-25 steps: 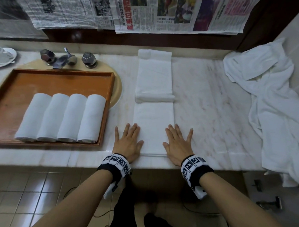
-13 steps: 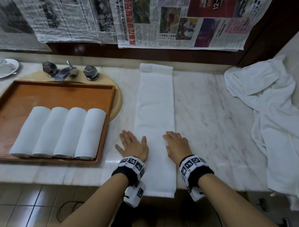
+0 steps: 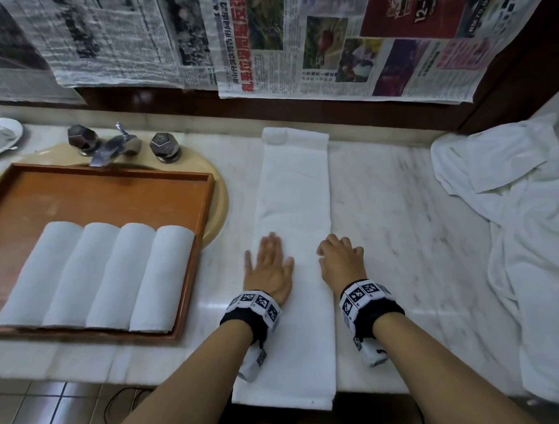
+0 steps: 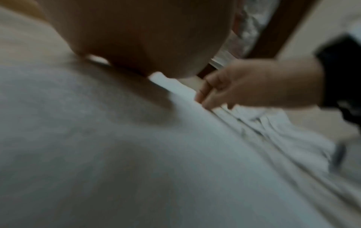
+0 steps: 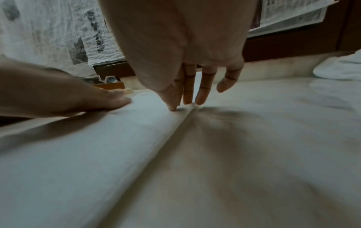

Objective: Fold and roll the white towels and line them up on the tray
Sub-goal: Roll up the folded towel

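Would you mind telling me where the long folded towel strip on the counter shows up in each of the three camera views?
Head: the towel strip runs down the centre, from the back wall to over the counter's front edge.
Left wrist: it fills the lower left, blurred.
Right wrist: it covers the lower left, its right edge running up to the fingertips.
Shared landmark: the right hand, at the strip's right edge, seen in all three.

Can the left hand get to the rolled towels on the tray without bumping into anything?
Probably yes. The left hand lies flat on the long towel, and only bare counter and the tray's low rim lie between it and the rolled towels.
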